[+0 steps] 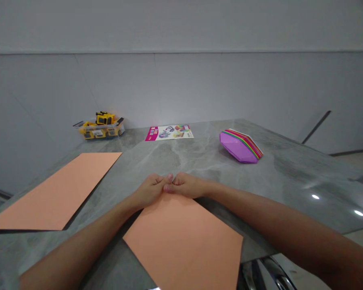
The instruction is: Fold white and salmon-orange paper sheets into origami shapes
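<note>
An orange sheet of paper [190, 241] lies in front of me, its near part cut off by the bottom of the view. At its far end my left hand [151, 190] is closed on the paper, fingers curled under and thumb on top. My right hand [183, 185] grips the same end right beside it, and the two thumbs meet. The hands cover that end, so any fold there is hidden. To the left, a second orange sheet [60, 189] rests flat on the grey marble-patterned table [169, 155].
A clear plastic box [109, 129] with yellow toy vehicles [105, 118] stands at the back left by the wall. A printed leaflet [169, 132] lies at the back middle. Toward the back right sits a purple folded-paper stack [238, 149] with rainbow-coloured layers.
</note>
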{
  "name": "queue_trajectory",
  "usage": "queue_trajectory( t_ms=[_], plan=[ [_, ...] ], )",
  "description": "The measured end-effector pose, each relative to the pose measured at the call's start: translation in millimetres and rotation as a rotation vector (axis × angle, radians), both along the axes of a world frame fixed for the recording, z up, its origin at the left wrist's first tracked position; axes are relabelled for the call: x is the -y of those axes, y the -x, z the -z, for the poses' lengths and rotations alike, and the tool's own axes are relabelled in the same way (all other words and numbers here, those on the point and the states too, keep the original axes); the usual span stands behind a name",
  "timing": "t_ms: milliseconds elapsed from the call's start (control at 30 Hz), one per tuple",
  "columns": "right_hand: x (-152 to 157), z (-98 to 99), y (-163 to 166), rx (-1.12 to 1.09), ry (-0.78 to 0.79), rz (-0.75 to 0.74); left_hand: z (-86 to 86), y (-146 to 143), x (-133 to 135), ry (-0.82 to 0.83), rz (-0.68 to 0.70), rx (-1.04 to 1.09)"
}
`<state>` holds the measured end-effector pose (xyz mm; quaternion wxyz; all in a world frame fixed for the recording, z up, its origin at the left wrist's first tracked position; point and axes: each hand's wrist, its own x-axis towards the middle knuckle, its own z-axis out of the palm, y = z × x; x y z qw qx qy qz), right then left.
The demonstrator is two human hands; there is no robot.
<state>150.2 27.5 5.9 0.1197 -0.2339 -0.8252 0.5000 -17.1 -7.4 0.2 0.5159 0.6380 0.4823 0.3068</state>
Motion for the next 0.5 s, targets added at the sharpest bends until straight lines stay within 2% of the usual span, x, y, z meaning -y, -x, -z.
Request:
queue_trajectory(
  t_ms=[333, 500],
  plan=[
    [2.0, -3.8, 2.2, 0.0, 0.041, -0.004, -2.7, 16.4, -7.7, -0.018, 0.058, 0.019],
    [5.0, -7.7, -1.0, 0.064, 0.095, -0.016, -7.9, 34.6, -12.2, -0.05, -0.023, 0.04]
  ],
)
